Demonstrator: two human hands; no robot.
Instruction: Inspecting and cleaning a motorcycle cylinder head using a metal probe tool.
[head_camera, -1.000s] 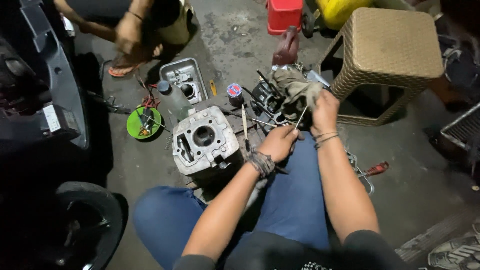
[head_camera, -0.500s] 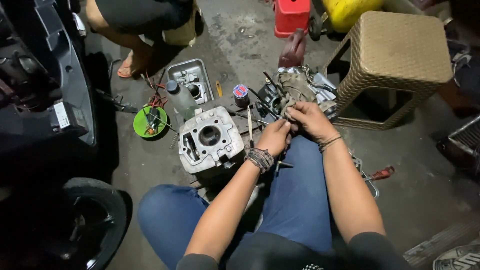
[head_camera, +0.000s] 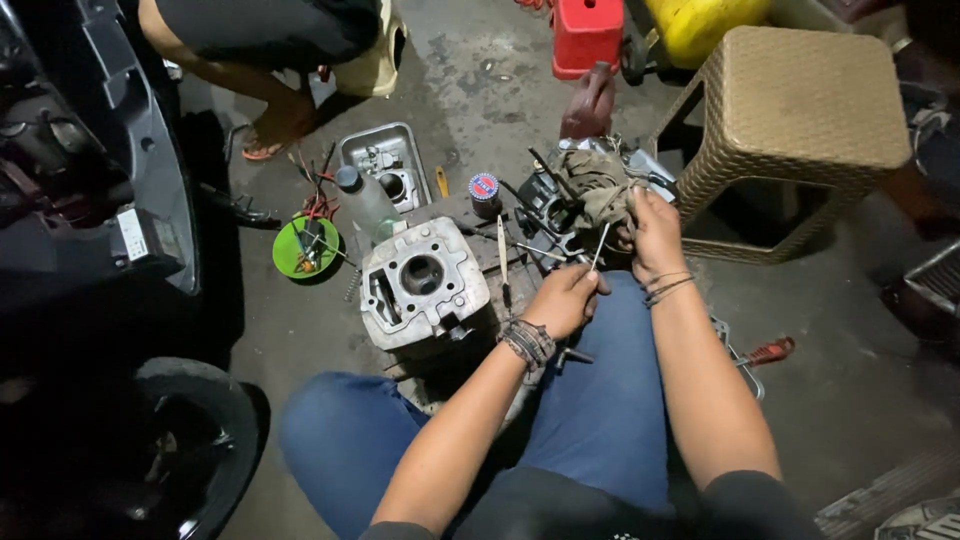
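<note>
Head view, read from left to right. At far left we see a dark vehicle body panel (head_camera: 120, 200) and part of a tyre (head_camera: 190, 450); next, on the concrete floor, a green dish (head_camera: 300, 250) of small parts, a clear plastic bottle (head_camera: 365, 200) and a shallow metal cover (head_camera: 388, 165). Just right of these stands a grey engine cylinder block (head_camera: 422, 283), bore upward, untouched. Our left hand (head_camera: 568, 297) lies beside it, above the blue-trousered knee, fingers closed narrowly around the lower end of a thin metal rod (head_camera: 598, 247). The rod's long axis runs up and slightly rightward from that grip, its upper tip meeting the oily rag (head_camera: 598, 195) draped over a dark engine part (head_camera: 548, 215). Our right hand (head_camera: 655, 235) sits immediately right of the rod's tip, fingers curled onto the rag; we cannot tell whether they also pinch the rod. The rod thus spans the short gap between the two hands: the left holds its near end, the right is nearer its far end. Farther right stand a woven tan stool (head_camera: 800, 110) and, on the floor, a red-handled tool (head_camera: 768, 351). Another person's leg (head_camera: 240, 80) appears at top left.
</note>
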